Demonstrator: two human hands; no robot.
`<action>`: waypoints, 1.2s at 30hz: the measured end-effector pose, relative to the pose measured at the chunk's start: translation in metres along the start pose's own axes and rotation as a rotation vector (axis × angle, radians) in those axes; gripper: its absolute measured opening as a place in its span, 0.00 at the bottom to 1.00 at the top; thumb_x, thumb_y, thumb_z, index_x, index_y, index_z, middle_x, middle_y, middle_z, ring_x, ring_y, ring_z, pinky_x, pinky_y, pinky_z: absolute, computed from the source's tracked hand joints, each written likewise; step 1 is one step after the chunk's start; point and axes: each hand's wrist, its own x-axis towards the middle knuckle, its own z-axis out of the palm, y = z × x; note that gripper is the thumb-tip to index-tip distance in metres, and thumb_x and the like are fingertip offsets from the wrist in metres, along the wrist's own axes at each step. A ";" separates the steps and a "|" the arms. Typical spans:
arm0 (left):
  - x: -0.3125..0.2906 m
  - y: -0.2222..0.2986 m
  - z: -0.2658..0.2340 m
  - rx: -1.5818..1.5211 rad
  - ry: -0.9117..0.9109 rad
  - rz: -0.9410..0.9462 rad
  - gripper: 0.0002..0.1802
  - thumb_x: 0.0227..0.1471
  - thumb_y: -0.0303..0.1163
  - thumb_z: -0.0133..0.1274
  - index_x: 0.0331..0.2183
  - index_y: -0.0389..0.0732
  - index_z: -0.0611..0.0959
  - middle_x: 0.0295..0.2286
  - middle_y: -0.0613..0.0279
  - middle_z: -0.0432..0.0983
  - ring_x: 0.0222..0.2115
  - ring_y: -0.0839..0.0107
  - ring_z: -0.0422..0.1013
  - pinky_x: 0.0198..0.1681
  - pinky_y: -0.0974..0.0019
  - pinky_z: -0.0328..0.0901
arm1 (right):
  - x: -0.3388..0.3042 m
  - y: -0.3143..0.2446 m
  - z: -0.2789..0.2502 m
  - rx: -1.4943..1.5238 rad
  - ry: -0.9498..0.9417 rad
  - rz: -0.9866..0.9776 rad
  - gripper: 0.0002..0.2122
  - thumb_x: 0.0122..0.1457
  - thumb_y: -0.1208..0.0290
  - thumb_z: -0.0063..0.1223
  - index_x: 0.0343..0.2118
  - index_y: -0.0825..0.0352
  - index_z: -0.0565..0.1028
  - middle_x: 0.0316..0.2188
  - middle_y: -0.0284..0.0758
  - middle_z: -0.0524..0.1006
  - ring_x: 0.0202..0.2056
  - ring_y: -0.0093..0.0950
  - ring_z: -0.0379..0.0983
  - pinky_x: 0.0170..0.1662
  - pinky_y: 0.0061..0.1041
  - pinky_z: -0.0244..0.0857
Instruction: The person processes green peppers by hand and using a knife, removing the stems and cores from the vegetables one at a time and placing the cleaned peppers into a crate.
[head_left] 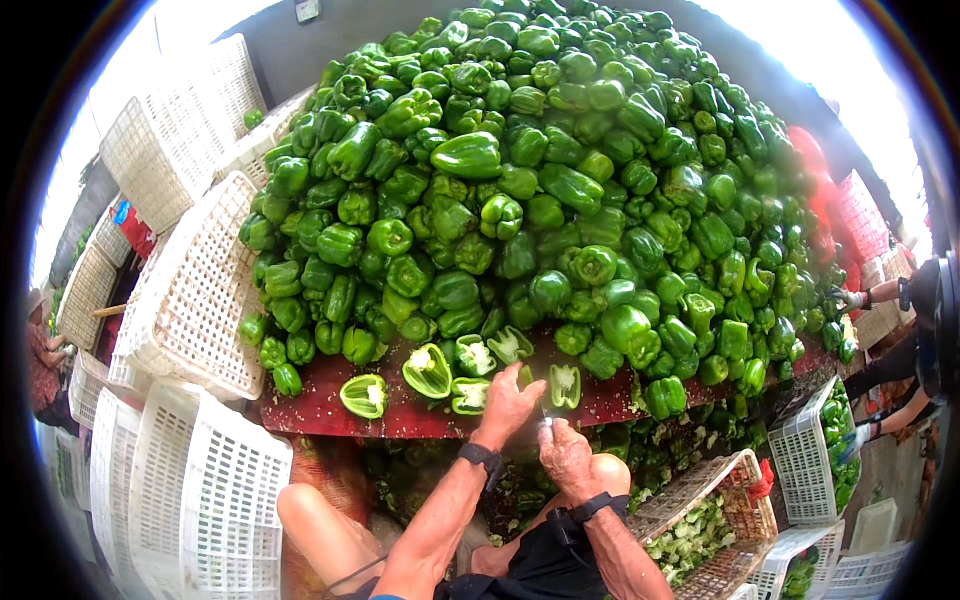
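At the near edge of a red tabletop (310, 410), my left hand (510, 405) is closed, with a bit of green pepper (525, 377) showing between thumb and forefinger. Close beside it on the right, my right hand (568, 460) is wrapped round what looks like a small knife; only a thin part of its blade shows. Several cut bell pepper halves lie around my hands: one pepper half (363, 397) to the left, a larger half (427, 371) nearer, and an upright half (565, 386) just right of my fingertips. Behind them rises a large heap of whole green bell peppers (520, 180).
White plastic crates (235, 500) stand at the left, one crate (190, 310) tilted against the heap. By my right knee, a crate (755, 510) holds pale green pepper scraps (690, 540). Another crate (800, 470) holds peppers. Co-workers' hands (850, 300) reach in at the right.
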 end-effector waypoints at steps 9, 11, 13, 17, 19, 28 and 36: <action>-0.003 0.007 -0.020 -0.192 0.003 -0.267 0.31 0.42 0.41 0.65 0.45 0.31 0.79 0.43 0.42 0.77 0.45 0.51 0.73 0.51 0.58 0.66 | -0.009 -0.028 -0.006 0.360 0.013 -0.042 0.05 0.61 0.72 0.52 0.32 0.68 0.73 0.20 0.46 0.73 0.22 0.42 0.73 0.26 0.37 0.65; -0.004 0.013 -0.021 -0.100 0.093 -0.105 0.30 0.42 0.40 0.65 0.45 0.31 0.79 0.42 0.42 0.78 0.42 0.52 0.75 0.48 0.60 0.68 | -0.010 -0.038 -0.011 0.446 0.027 0.052 0.05 0.62 0.71 0.52 0.35 0.68 0.74 0.19 0.42 0.73 0.20 0.33 0.71 0.25 0.34 0.64; -0.005 0.022 -0.025 -0.086 0.122 -0.061 0.28 0.44 0.38 0.64 0.45 0.30 0.79 0.40 0.45 0.79 0.39 0.55 0.76 0.47 0.62 0.69 | -0.012 -0.030 -0.007 0.484 0.085 0.005 0.07 0.64 0.70 0.51 0.38 0.69 0.75 0.18 0.37 0.72 0.20 0.26 0.68 0.24 0.30 0.63; -0.010 0.002 -0.044 -0.504 0.119 -0.243 0.22 0.50 0.34 0.60 0.44 0.30 0.80 0.40 0.52 0.79 0.39 0.66 0.76 0.46 0.64 0.69 | -0.015 -0.041 -0.009 0.927 -0.106 0.344 0.09 0.65 0.68 0.49 0.37 0.70 0.75 0.18 0.32 0.71 0.21 0.20 0.67 0.25 0.26 0.63; -0.014 -0.025 -0.064 -1.408 0.108 -0.461 0.18 0.52 0.34 0.56 0.43 0.34 0.81 0.39 0.54 0.80 0.38 0.66 0.76 0.44 0.63 0.70 | -0.017 -0.058 -0.004 0.585 0.060 0.122 0.08 0.65 0.68 0.49 0.37 0.69 0.74 0.17 0.35 0.71 0.19 0.27 0.69 0.25 0.28 0.64; -0.071 0.039 -0.133 -1.794 0.104 -0.542 0.27 0.62 0.53 0.42 0.47 0.38 0.74 0.43 0.45 0.76 0.46 0.46 0.73 0.43 0.40 0.71 | -0.031 -0.017 0.036 -0.082 0.066 -0.005 0.12 0.55 0.63 0.57 0.34 0.66 0.69 0.28 0.48 0.73 0.30 0.49 0.72 0.34 0.47 0.66; -0.148 0.021 -0.152 -1.394 0.229 -0.538 0.21 0.62 0.43 0.45 0.50 0.39 0.74 0.43 0.52 0.76 0.41 0.55 0.75 0.32 0.51 0.75 | -0.019 -0.116 -0.034 0.294 0.111 -0.528 0.09 0.53 0.74 0.57 0.36 0.69 0.74 0.29 0.44 0.74 0.30 0.45 0.72 0.32 0.40 0.67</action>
